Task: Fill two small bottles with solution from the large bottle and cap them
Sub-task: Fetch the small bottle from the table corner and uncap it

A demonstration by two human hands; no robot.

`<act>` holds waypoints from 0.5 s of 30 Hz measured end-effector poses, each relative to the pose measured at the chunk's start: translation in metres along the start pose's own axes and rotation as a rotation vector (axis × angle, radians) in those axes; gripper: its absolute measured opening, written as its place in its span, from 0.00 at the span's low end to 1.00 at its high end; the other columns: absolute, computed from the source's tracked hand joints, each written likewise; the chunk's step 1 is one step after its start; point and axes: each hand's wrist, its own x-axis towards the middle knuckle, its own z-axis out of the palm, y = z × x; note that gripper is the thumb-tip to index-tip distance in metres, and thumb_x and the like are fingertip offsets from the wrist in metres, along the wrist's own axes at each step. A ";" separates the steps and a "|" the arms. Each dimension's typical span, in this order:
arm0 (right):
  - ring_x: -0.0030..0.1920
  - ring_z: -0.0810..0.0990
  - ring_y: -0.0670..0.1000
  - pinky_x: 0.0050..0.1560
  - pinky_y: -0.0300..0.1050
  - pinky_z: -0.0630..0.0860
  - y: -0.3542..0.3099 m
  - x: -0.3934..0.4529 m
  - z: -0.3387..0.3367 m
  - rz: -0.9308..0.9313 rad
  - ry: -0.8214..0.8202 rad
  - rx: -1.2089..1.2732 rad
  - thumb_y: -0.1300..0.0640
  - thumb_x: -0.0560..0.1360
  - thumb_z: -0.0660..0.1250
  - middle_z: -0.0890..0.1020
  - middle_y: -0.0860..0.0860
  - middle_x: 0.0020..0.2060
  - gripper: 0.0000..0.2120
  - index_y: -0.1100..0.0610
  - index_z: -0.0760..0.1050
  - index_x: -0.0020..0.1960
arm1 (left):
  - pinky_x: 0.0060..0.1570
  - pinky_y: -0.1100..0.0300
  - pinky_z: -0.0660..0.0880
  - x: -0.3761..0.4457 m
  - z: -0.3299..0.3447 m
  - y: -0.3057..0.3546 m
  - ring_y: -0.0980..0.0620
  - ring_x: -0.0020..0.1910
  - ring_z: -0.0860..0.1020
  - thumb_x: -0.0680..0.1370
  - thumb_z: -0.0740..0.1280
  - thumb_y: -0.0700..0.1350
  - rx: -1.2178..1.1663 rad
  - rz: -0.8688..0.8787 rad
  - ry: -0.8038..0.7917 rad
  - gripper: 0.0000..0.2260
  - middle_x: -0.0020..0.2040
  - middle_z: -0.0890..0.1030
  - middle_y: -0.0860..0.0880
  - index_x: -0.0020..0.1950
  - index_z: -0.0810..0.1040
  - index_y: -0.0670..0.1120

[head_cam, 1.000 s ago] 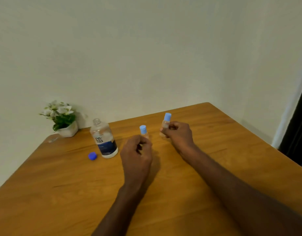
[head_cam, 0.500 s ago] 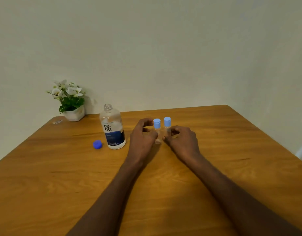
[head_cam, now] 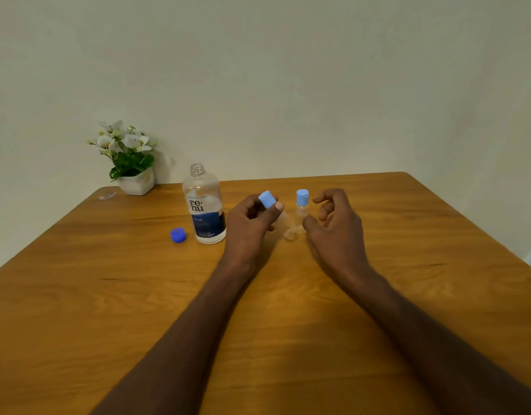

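The large clear bottle (head_cam: 205, 209) with a dark blue label stands uncapped on the wooden table (head_cam: 114, 310); its blue cap (head_cam: 177, 235) lies just left of it. My left hand (head_cam: 249, 225) grips one small clear bottle (head_cam: 283, 224) with a light blue cap, tilted to the left. The second small bottle (head_cam: 302, 208), also light-blue capped, stands upright on the table just to the right. My right hand (head_cam: 337, 229) hovers beside it, fingers apart, holding nothing.
A white pot with white flowers (head_cam: 129, 163) sits at the back left against the wall. A small clear scrap (head_cam: 107, 195) lies near it. The table's right edge runs diagonally at the far right.
Both small bottles have come together at the table's middle. My right hand has let go of its bottle, which now stands upright. My left hand has tilted its bottle leftward.
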 end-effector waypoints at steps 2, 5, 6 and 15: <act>0.38 0.78 0.47 0.33 0.46 0.78 -0.008 -0.007 0.004 -0.084 -0.059 0.055 0.50 0.79 0.70 0.79 0.45 0.39 0.06 0.45 0.76 0.54 | 0.48 0.61 0.80 -0.009 -0.007 0.000 0.53 0.50 0.84 0.78 0.74 0.42 -0.199 -0.087 -0.009 0.12 0.53 0.87 0.48 0.62 0.83 0.45; 0.38 0.79 0.46 0.36 0.44 0.76 -0.014 -0.015 0.011 -0.082 -0.136 -0.020 0.39 0.80 0.65 0.80 0.45 0.38 0.11 0.45 0.79 0.53 | 0.50 0.60 0.80 -0.022 -0.014 0.001 0.52 0.52 0.84 0.77 0.74 0.39 -0.461 -0.203 -0.008 0.15 0.53 0.86 0.47 0.64 0.82 0.43; 0.39 0.79 0.45 0.38 0.44 0.77 -0.015 -0.015 0.011 -0.060 -0.147 -0.028 0.38 0.81 0.64 0.81 0.45 0.38 0.14 0.47 0.80 0.53 | 0.48 0.61 0.80 -0.023 -0.016 0.003 0.52 0.50 0.83 0.77 0.73 0.38 -0.518 -0.225 -0.002 0.15 0.51 0.86 0.47 0.64 0.81 0.43; 0.27 0.79 0.49 0.23 0.37 0.69 -0.018 -0.004 0.010 0.323 -0.433 0.451 0.45 0.83 0.66 0.85 0.54 0.35 0.15 0.56 0.83 0.53 | 0.56 0.54 0.74 -0.014 -0.017 0.011 0.47 0.58 0.80 0.83 0.66 0.43 -0.585 -0.263 -0.094 0.10 0.64 0.83 0.43 0.64 0.79 0.45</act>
